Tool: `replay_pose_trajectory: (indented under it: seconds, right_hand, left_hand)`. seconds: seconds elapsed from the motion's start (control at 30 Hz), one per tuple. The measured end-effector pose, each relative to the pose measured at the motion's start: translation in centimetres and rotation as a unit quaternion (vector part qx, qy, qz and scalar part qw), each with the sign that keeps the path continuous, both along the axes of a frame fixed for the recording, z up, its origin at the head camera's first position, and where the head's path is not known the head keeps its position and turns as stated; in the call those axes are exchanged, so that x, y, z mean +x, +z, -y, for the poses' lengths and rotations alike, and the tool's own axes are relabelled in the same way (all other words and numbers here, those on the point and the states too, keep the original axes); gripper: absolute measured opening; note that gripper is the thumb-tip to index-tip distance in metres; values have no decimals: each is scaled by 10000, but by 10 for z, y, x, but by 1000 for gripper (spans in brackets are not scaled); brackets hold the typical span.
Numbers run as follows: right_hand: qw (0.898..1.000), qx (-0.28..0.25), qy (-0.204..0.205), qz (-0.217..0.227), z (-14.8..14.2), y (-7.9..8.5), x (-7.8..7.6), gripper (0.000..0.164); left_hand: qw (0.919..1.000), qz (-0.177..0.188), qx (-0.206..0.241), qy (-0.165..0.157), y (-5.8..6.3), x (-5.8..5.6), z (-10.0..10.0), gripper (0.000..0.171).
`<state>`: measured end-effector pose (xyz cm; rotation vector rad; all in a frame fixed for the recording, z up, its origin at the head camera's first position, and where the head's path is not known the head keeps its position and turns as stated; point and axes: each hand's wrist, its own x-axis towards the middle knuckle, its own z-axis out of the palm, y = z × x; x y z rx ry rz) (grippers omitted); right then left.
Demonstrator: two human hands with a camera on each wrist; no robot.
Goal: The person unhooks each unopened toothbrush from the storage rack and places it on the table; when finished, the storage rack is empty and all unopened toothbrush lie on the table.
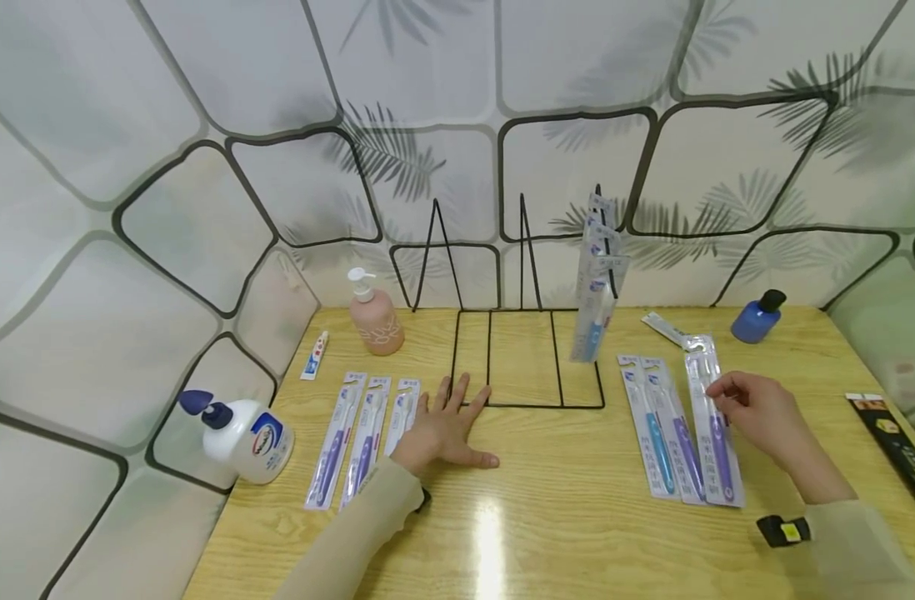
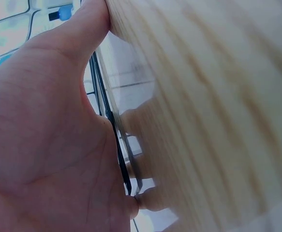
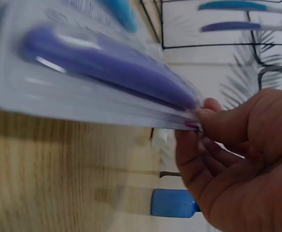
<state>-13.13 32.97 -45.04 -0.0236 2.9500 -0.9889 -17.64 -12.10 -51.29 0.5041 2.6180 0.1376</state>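
My right hand (image 1: 761,412) pinches the edge of a packaged toothbrush (image 1: 716,450) with a purple handle, thumb against fingers. In the right wrist view its clear blister pack (image 3: 107,67) slants over the wood. Left of it lie two more packs, one with a blue toothbrush (image 1: 657,450) and one with a purple toothbrush (image 1: 686,454). My left hand (image 1: 446,429) rests with spread fingers on the table at the front left corner of a black wire rack (image 1: 528,406). Several toothbrush packs (image 1: 596,283) hang on the rack's right prong; its other two prongs are bare.
Three toothbrush packs (image 1: 330,454) lie left of my left hand, the third partly covered by it. Behind stand a pink pump bottle (image 1: 377,321) and a toothpaste tube (image 1: 315,357); a white bottle (image 1: 247,442) is far left. Rightward are a blue bottle (image 1: 756,321) and black box (image 1: 892,442).
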Motion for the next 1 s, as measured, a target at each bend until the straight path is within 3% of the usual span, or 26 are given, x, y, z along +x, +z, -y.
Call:
replay_pose_trajectory:
  seconds: [0.2, 0.37, 0.7, 0.93, 1.0]
  right_hand:
    - [9951, 77, 352, 926, -10, -11, -23, 15]
    - [9905, 207, 438, 1288, -12, -16, -34, 13]
    - [9864, 274, 402, 1568, -17, -19, -40, 15]
    - [9861, 830, 368, 1394, -11, -11, -37, 17]
    - [9840, 1001, 349, 1432, -8, -7, -35, 21]
  left_hand:
    - [10000, 82, 11, -3, 13, 4, -2, 119]
    - [10000, 49, 79, -14, 15, 6, -3, 119]
    - [9999, 110, 51, 33, 7, 1, -2, 121]
    - [10000, 60, 23, 35, 14, 5, -1, 120]
    - [10000, -27, 36, 12, 12, 5, -1, 119]
